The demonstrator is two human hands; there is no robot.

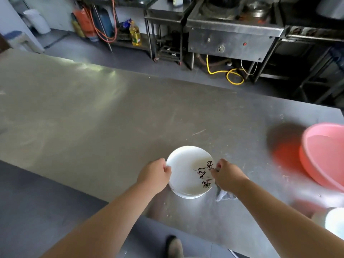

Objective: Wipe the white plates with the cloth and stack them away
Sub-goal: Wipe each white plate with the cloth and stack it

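Left hand [155,173] fingers clamp the plate [186,170] rim, right hand [226,175] fingers clutch the cloth [223,196] at the opposite edge: steady it on the worktop [111,118], wipe straight across.

Commercial kitchen; steel worktable [111,108]; wok range [232,30]; gas cylinder [84,21]

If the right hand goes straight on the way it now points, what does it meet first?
Probably the top white plate: the right hand, gripping the cloth, points across its face from the right rim.
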